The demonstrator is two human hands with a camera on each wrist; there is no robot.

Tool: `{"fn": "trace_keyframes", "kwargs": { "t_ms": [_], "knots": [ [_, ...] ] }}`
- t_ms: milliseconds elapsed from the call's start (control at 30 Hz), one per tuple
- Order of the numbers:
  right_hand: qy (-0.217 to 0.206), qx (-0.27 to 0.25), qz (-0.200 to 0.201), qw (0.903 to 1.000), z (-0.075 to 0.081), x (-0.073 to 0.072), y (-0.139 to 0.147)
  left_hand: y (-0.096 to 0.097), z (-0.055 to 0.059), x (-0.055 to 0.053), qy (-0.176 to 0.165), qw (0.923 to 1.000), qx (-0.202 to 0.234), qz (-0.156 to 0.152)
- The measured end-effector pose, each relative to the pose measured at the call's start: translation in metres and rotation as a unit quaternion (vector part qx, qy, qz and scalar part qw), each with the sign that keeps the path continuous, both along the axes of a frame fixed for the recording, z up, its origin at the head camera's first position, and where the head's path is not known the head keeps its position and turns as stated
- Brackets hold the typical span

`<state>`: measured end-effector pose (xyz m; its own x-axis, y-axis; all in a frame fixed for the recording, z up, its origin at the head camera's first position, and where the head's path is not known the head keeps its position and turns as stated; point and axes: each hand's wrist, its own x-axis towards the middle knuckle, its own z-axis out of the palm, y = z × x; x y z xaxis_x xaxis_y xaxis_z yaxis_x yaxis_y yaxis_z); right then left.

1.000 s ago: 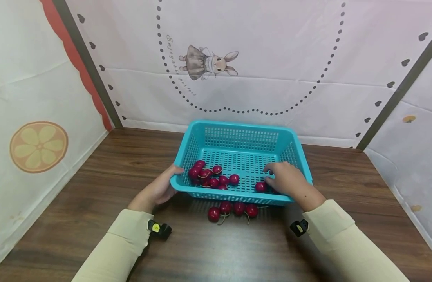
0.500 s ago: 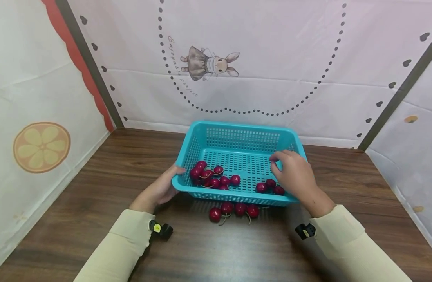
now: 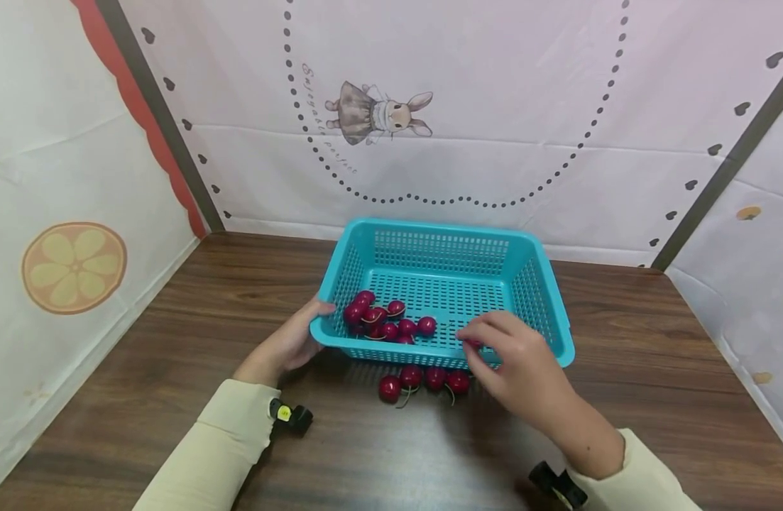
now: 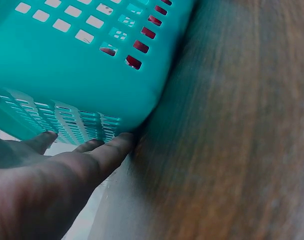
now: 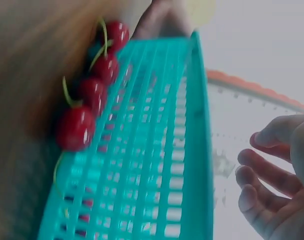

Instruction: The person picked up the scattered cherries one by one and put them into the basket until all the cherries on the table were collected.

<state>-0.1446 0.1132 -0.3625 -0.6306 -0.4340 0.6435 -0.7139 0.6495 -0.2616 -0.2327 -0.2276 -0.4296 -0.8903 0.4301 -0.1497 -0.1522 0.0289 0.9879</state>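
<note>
A turquoise plastic basket point(image 3: 445, 230) with lattice walls sits on the table. My left hand point(image 3: 294, 338) grips its left front corner, thumb over the rim; in the left wrist view, the fingers point(image 4: 111, 152) lie along the outside wall. Dark red cherries point(image 3: 373, 315) are heaped inside at the left. My right hand point(image 3: 522, 365) hovers over the front right rim with fingers loosely bent. In the right wrist view nothing lies between those fingers point(image 5: 264, 172). One cherry point(image 3: 473, 343) in the basket shows through their gap; others there are hidden. Several stemmed cherries point(image 5: 75, 129) lie outside along the front wall.
The brown wooden table point(image 3: 391, 461) extends around the basket. Behind it stands a white cloth wall point(image 3: 493, 92) printed with a rabbit, and further cloth walls close off both sides. A black wrist camera point(image 3: 292, 417) is strapped at the left sleeve.
My right hand has risen from the cherries at the basket's right, uncovering them, then come forward over the front rim. The left hand keeps its hold on the corner.
</note>
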Motion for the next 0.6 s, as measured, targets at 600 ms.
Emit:
{"fn": "trace_keyframes", "kwargs": {
  "t_ms": [600],
  "knots": [
    [-0.174, 0.202, 0.042, 0.9628, -0.023, 0.025, -0.014, 0.0, 0.001, 0.0, 0.0, 1.0, -0.003, -0.007]
  ]
}}
